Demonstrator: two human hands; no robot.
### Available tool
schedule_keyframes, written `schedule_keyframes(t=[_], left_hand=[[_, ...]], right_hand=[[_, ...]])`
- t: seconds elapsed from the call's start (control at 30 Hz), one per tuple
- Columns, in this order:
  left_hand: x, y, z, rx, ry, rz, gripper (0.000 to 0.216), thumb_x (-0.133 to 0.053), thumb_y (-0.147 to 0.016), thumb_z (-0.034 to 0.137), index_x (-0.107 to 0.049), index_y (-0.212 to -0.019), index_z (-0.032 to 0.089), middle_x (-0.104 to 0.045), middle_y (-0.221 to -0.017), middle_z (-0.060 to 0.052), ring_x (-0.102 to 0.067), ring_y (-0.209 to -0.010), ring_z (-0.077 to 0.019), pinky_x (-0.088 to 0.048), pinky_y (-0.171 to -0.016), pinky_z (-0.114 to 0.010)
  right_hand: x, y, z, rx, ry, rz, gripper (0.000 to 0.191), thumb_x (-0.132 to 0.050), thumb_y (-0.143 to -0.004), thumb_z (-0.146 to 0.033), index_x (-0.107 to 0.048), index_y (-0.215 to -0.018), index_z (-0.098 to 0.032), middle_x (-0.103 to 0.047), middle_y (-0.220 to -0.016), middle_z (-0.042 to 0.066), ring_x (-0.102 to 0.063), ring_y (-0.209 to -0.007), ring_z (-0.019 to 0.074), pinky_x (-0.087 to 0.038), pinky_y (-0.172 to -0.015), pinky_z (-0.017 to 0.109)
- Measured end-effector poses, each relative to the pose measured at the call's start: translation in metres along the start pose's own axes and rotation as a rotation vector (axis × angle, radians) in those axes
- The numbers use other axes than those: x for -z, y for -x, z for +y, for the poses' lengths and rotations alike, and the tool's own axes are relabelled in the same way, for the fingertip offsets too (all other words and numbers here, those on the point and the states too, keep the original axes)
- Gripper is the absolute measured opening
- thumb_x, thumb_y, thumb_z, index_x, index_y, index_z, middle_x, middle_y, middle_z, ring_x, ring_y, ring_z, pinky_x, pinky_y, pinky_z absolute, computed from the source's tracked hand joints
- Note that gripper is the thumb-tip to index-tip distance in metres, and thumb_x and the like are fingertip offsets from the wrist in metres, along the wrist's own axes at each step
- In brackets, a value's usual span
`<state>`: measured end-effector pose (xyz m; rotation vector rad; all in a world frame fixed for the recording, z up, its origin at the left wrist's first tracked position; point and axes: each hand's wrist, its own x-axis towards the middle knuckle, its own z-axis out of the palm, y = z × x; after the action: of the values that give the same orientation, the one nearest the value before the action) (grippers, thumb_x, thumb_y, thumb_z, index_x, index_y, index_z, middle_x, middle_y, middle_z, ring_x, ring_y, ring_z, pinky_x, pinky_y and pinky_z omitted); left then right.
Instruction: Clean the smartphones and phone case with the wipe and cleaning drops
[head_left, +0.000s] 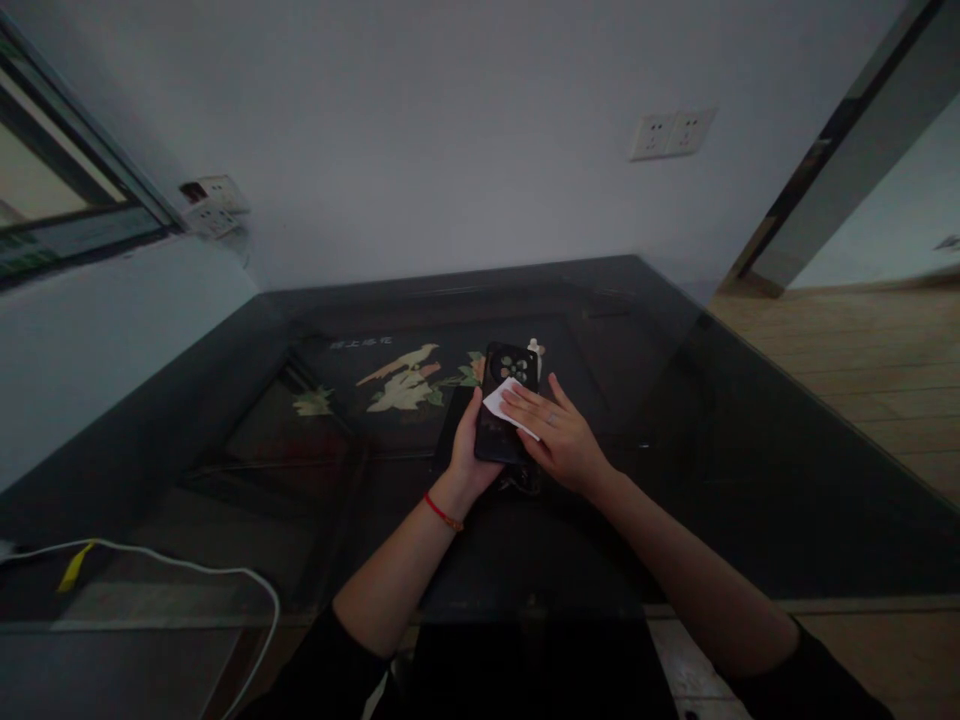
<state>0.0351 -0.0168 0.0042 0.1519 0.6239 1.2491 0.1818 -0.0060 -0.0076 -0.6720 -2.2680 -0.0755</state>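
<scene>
A dark smartphone (pixel 491 440) is held above the table with its back and round camera area facing up. My left hand (pixel 466 450) grips it along its left side and lower end, a red cord bracelet at the wrist. Pressed flat on the phone's back is a folded white tissue (pixel 498 403), under the fingers of my right hand (pixel 559 430). The thumb of that hand sticks out and its fingers lie over the tissue. Part of the phone is hidden by the tissue and hand.
The dark glossy table (pixel 285 530) bears an inlaid bird-and-flower picture (pixel 405 385). A white cable (pixel 187 567) with a yellow tag (pixel 75 568) crosses its left front edge. Wall sockets (pixel 673 134) are on the wall behind; a window (pixel 60 170) is at the left.
</scene>
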Motion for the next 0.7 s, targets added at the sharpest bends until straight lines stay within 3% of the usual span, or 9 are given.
schedule_keyframes(t=[0.17,0.37,0.5,0.63,0.7], left_hand=[[0.001,0.0,0.005,0.009,0.019,-0.114,0.046,-0.04,-0.093,0.045,-0.064,-0.114,0.012,-0.072,-0.095,-0.009,-0.067,-0.091,-0.0214,-0.046,-0.095,-0.04],[-0.002,0.007,-0.007,0.119,-0.048,-0.139,0.044,-0.04,-0.094,0.045,-0.067,-0.104,0.011,-0.073,-0.094,-0.012,-0.067,-0.094,-0.0248,-0.047,-0.094,-0.044],[-0.002,0.005,-0.014,0.123,-0.047,-0.065,0.038,-0.047,-0.091,0.04,-0.067,-0.105,0.011,-0.073,-0.092,-0.01,-0.068,-0.091,-0.0226,-0.047,-0.095,-0.038],[0.0,0.001,-0.012,0.083,0.018,-0.02,0.038,-0.043,-0.094,0.038,-0.067,-0.104,0.011,-0.073,-0.088,-0.008,-0.068,-0.085,-0.0193,-0.045,-0.096,-0.035],[0.001,0.0,-0.01,0.066,0.039,-0.032,0.04,-0.04,-0.095,0.038,-0.067,-0.102,0.01,-0.073,-0.088,-0.008,-0.068,-0.081,-0.018,-0.045,-0.096,-0.035]], right_hand=[[0.003,0.006,0.018,-0.165,0.019,0.128,0.045,-0.041,-0.094,-0.016,-0.046,-0.138,-0.026,-0.058,-0.133,0.007,-0.051,-0.127,0.0215,-0.021,-0.115,0.06],[0.004,0.006,0.026,-0.343,-0.043,0.227,0.046,-0.035,-0.097,-0.018,-0.04,-0.142,-0.027,-0.05,-0.141,0.006,-0.044,-0.133,0.021,-0.032,-0.112,0.055],[0.003,0.004,0.021,-0.295,-0.02,0.155,0.045,-0.035,-0.097,-0.019,-0.04,-0.142,-0.025,-0.048,-0.143,0.007,-0.041,-0.135,0.0214,-0.029,-0.114,0.056],[0.002,0.004,0.017,-0.108,-0.011,0.0,0.045,-0.038,-0.096,-0.018,-0.043,-0.14,-0.023,-0.052,-0.139,0.007,-0.042,-0.134,0.0203,-0.025,-0.115,0.055],[0.002,0.005,0.017,-0.076,0.003,0.001,0.044,-0.039,-0.095,-0.017,-0.047,-0.138,-0.022,-0.055,-0.137,0.008,-0.045,-0.132,0.0198,-0.025,-0.115,0.053]])
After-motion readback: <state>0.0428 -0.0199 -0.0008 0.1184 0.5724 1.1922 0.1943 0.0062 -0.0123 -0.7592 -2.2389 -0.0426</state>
